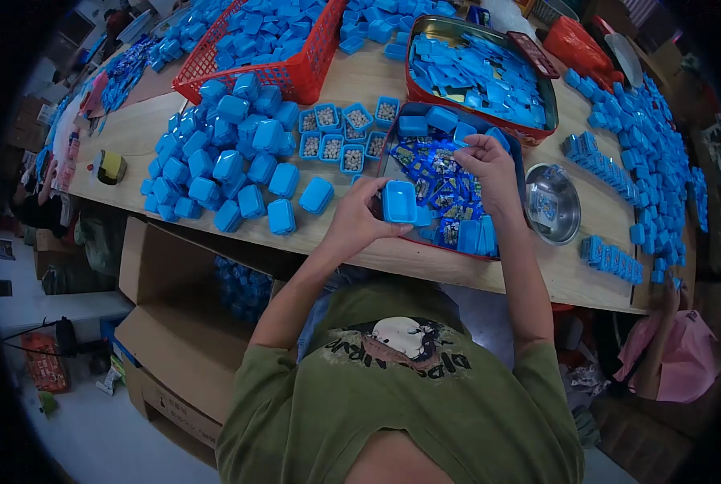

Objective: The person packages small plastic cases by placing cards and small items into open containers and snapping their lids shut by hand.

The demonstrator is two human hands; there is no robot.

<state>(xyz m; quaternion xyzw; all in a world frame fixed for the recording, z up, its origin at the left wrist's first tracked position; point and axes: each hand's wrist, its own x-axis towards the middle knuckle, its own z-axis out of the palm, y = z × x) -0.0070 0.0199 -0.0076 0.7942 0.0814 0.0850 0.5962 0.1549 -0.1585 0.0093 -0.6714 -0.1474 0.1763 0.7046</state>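
My left hand point(359, 219) grips a small blue plastic box point(400, 202), its open side facing up and nothing visible inside. Over a rectangular tin point(386, 165) my right hand point(489, 171) is closed in a pinch. A blue piece point(462, 132) shows right at its fingertips, but I cannot make out whether they hold it. Shiny blue printed packets point(435, 173) fill much of that tin, with several blue boxes point(442, 118) along its edges. Left of the tin stand several open blue boxes point(331, 148) filled with small pale beads.
A heap of closed blue boxes point(230, 165) lies left, below a red basket point(296, 81). Behind is a tin of flat blue pieces point(477, 77). A metal bowl point(566, 206) and rows of blue boxes point(610, 256) stand right. A person in pink point(675, 355) sits at the right.
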